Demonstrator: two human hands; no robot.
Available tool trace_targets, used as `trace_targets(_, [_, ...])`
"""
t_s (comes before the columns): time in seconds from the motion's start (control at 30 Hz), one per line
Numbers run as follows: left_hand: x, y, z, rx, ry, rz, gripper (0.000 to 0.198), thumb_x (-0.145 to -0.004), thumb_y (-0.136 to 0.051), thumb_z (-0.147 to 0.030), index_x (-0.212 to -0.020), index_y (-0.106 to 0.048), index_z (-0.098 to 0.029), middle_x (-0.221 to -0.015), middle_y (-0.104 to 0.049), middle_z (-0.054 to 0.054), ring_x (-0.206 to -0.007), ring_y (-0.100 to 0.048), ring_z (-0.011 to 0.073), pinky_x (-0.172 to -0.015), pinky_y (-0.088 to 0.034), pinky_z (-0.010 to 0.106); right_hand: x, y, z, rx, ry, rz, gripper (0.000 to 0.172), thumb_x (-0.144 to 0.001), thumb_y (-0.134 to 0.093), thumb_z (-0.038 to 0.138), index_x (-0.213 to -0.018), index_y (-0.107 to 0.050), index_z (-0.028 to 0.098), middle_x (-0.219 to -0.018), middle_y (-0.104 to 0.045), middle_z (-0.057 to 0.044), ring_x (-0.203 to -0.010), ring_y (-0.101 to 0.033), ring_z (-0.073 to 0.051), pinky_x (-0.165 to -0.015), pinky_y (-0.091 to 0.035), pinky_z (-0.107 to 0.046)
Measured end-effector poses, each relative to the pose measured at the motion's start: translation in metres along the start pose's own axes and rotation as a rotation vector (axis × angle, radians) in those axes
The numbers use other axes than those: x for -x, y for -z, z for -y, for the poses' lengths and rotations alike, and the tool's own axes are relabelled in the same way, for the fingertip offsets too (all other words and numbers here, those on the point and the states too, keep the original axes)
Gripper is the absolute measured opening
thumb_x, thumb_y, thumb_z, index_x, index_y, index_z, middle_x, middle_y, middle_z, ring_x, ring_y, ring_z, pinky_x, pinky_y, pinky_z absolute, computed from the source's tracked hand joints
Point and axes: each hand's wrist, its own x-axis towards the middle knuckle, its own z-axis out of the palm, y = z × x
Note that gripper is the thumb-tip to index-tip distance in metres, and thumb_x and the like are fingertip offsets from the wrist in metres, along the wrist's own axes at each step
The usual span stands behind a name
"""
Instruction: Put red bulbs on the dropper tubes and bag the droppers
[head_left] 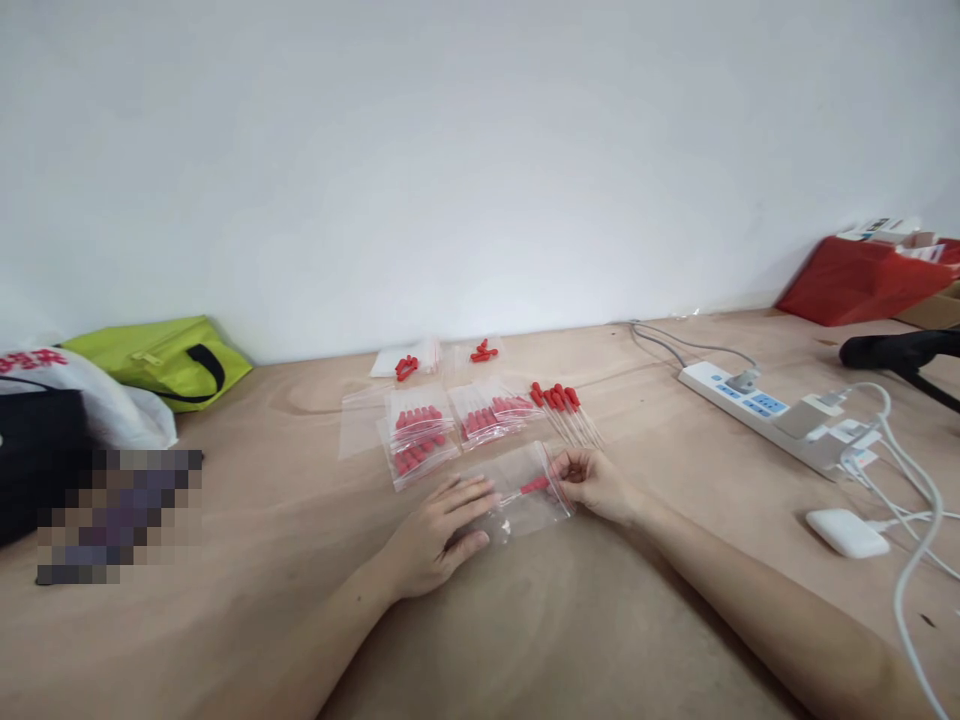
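Note:
A clear zip bag (517,520) lies flat on the wooden table in front of me. Inside it, at least in part, is a dropper with a red bulb (534,485) and a clear thin tube pointing left. My left hand (442,535) rests on the bag's left end, fingers stretched out. At the bag's right end, by its zip edge, my right hand (596,485) pinches the red bulb end; the fingertips partly hide it. Just behind, several loose red-bulbed droppers (559,398) lie side by side. Filled zip bags of droppers (420,420) lie to the left of these.
Farther back are small red bulbs (406,368) on bags and another small red group (484,351). A power strip (750,400) with cables and a white charging case (847,533) lie right. A yellow-green bag (157,355) and a red bag (862,280) stand by the wall.

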Motion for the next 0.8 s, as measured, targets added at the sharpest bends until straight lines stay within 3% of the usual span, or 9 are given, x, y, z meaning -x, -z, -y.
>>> trace_targets(0.1, [0.002,-0.002,0.002,-0.014,0.045,-0.077,0.035,-0.085,-0.044,-0.03,-0.119,-0.049,-0.022,-0.124,-0.052,0.006,-0.119,-0.042,0.0198,-0.1,-0.035,0.041,0.004,0.006,0.003,0.106,-0.042,0.011,0.015,-0.057,-0.065,0.025,-0.061,-0.051,0.018,-0.047,-0.05,0.006,-0.04,-0.044,-0.007,-0.04,-0.035,-0.02])
trace_targets(0.23, [0.001,-0.005,0.003,-0.017,0.049,-0.06,0.035,-0.083,-0.048,-0.029,-0.115,-0.053,-0.019,-0.119,-0.056,0.007,-0.114,-0.047,0.0207,-0.1,-0.035,0.043,0.011,0.023,0.015,0.303,-0.027,0.113,0.012,-0.059,-0.062,0.028,-0.061,-0.057,0.017,-0.053,-0.054,0.004,-0.045,-0.045,-0.007,-0.043,-0.034,-0.02])
trace_targets(0.3, [0.0,-0.005,0.002,-0.007,0.05,-0.069,0.034,-0.082,-0.048,-0.03,-0.114,-0.054,-0.019,-0.118,-0.056,0.007,-0.114,-0.047,0.0208,-0.1,-0.035,0.043,0.008,0.037,0.021,0.402,0.027,-0.01,0.014,-0.062,-0.06,0.03,-0.065,-0.061,0.016,-0.058,-0.058,0.002,-0.049,-0.047,-0.008,-0.046,-0.036,-0.02])
trace_targets(0.4, [-0.001,-0.004,0.002,0.004,0.047,-0.085,0.034,-0.082,-0.049,-0.03,-0.113,-0.055,-0.019,-0.118,-0.057,0.007,-0.114,-0.048,0.0209,-0.1,-0.035,0.043,-0.01,0.059,0.026,0.604,0.031,-0.355,0.015,-0.065,-0.058,0.029,-0.071,-0.061,0.015,-0.06,-0.059,0.0,-0.051,-0.049,-0.009,-0.047,-0.037,-0.02])
trace_targets(0.47, [-0.002,-0.004,0.003,0.005,0.041,-0.087,0.033,-0.082,-0.049,-0.03,-0.112,-0.056,-0.019,-0.117,-0.057,0.007,-0.114,-0.048,0.0212,-0.1,-0.035,0.044,-0.027,0.069,0.027,0.712,0.018,-0.499,0.017,-0.065,-0.059,0.026,-0.077,-0.06,0.014,-0.069,-0.062,-0.002,-0.056,-0.053,-0.01,-0.05,-0.038,-0.02])
trace_targets(0.6, [-0.002,-0.005,0.005,0.003,0.026,-0.084,0.034,-0.082,-0.048,-0.031,-0.113,-0.056,-0.019,-0.117,-0.057,0.007,-0.114,-0.048,0.0215,-0.099,-0.036,0.044,-0.054,0.075,0.025,0.791,-0.137,-0.481,0.033,-0.067,-0.06,0.027,-0.096,-0.057,0.012,-0.082,-0.064,-0.007,-0.06,-0.057,-0.011,-0.052,-0.041,-0.02])
trace_targets(0.8, [-0.001,-0.006,0.006,-0.002,0.031,-0.088,0.034,-0.082,-0.049,-0.031,-0.113,-0.056,-0.019,-0.117,-0.057,0.007,-0.114,-0.048,0.0213,-0.099,-0.036,0.044,-0.067,0.069,0.03,0.902,-0.172,-0.499,0.029,-0.065,-0.059,0.018,-0.093,-0.057,0.01,-0.083,-0.064,-0.011,-0.072,-0.06,-0.018,-0.058,-0.041,-0.022])
